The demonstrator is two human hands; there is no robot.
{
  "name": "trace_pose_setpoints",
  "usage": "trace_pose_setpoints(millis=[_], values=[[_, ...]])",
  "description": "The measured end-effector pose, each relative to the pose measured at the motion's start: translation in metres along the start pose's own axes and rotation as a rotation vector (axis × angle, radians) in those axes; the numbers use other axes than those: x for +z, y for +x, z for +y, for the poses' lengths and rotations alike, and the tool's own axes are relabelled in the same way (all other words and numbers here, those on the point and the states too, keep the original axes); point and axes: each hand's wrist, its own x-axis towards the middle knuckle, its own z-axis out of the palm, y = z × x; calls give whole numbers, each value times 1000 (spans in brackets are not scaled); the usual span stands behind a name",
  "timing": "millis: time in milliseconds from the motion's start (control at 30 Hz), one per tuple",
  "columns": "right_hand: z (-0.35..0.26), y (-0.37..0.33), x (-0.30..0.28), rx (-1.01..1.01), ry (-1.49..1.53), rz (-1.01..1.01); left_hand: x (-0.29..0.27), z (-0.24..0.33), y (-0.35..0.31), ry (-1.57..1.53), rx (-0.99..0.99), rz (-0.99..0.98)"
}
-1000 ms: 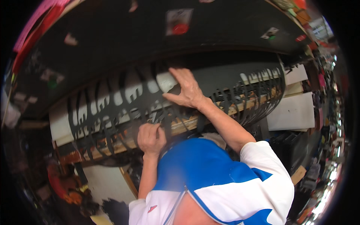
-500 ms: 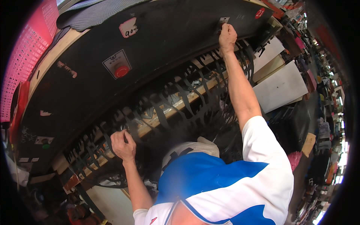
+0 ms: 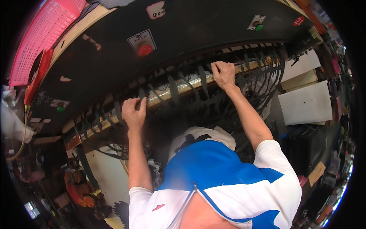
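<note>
A black sheet [image 3: 202,97] full of cut-outs, its strips left like a web, comes from under the black machine panel and hangs over a wooden edge [image 3: 164,97]. On the left, my left hand [image 3: 133,112] is closed, its fingers curled over a strip of the sheet at that edge. Farther right, my right hand [image 3: 225,76] also has its fingers closed at the sheet, by the wooden edge. The fingertips of both hands are partly hidden. Above them, the panel [image 3: 206,26] carries a red button [image 3: 145,49], a right green button [image 3: 259,27] and a left green button [image 3: 60,109].
A pink plastic basket [image 3: 45,42] stands at the upper left, beside a red-edged object [image 3: 39,76]. White boards [image 3: 307,103] lean at the right. Below the left end of the machine is a pale panel [image 3: 106,175]. Cluttered goods line the far right.
My right hand has left the right green button and come down to the black sheet. My left hand stays closed at the sheet's left part. The view has shifted.
</note>
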Motion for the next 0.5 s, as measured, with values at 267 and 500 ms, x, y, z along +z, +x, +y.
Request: trace_pose_setpoints(millis=[267,500], values=[[-6,-4,-4,45,92,-82,1,-12,-18,63,-31,6],[-6,4,8,64,224,-148,-6,-12,-11,-24,-151,-34]])
